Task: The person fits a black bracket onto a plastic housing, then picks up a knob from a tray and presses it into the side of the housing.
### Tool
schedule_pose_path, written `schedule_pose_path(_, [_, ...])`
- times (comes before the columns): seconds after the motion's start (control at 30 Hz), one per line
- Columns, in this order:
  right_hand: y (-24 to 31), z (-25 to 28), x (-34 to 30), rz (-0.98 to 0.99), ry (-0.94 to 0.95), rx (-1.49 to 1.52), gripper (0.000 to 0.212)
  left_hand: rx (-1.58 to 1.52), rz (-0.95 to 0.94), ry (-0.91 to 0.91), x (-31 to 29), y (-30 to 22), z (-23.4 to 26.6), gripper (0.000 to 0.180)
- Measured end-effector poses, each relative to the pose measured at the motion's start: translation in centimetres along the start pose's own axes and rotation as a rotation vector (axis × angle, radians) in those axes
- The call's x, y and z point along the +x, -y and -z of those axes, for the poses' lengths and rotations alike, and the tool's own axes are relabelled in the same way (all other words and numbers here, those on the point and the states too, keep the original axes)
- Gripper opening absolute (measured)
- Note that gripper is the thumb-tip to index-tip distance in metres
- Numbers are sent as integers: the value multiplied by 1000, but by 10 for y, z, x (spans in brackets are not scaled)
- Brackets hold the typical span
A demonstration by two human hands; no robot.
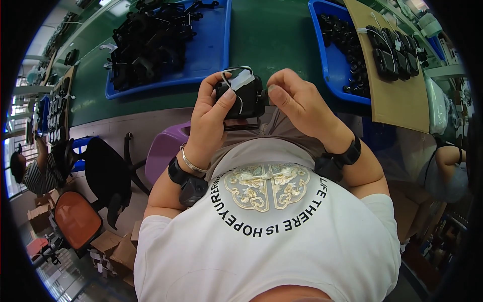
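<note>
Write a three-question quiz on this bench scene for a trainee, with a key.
1. Which hand is wrapped around the left side of the black unit?
2. True or false: the right-hand tray is green.
3. The black units with white cables at the right lie on: A) the purple chair; B) the cardboard sheet; C) the floor.

Key: 1. The left hand. 2. False; it is blue. 3. B.

The device [247, 103] is in the left hand [209, 113], around the table's [261, 48] near edge, with the right hand [302, 105] just right of it. Past that, left tray [209, 55] has a heap of brackets [151, 45] in it, right tray [332, 75] has small parts [347, 45]. Right of that, a board [402, 103] with more units [386, 64] on it. Chair [166, 146] to the person's left.
</note>
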State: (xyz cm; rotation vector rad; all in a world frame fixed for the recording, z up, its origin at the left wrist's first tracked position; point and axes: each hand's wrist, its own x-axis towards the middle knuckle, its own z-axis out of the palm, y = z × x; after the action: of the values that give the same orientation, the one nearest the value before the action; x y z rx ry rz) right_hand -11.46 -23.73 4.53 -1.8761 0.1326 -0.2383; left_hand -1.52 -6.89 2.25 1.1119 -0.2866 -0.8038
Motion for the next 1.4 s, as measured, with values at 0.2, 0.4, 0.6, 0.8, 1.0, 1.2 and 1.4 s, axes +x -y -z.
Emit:
schedule_pose_path(0.2, [-7, -6, 0, 96, 45, -226, 24, -4, -34, 2, 0, 1, -1, 34])
schedule_pose_path(0.4, [-5, -1, 2, -120, 66, -133, 20, -18, 61, -9, 1, 0, -1, 34])
schedule_pose_path(0.6, [-16, 1, 1, 467, -15, -295, 25, -78, 112, 17, 2, 2, 1, 33])
schedule_pose_path(0.8, [-20, 9, 3, 810, -36, -475, 31, -208, 259, 133, 4, 3, 7, 33])
schedule_pose_path(1.0, [-16, 1, -5, 465, -80, -283, 22, -81, 142, 106, -1, 4, -3, 39])
schedule_pose_path(1.2, [-3, 6, -4, -185, 47, 81, 15, -229, 128, 95, 0, 3, -5, 44])
schedule_pose_path(1.4, [-11, 8, 1, 267, 5, -163, 19, -191, 132, 135, -1, 5, 5, 44])
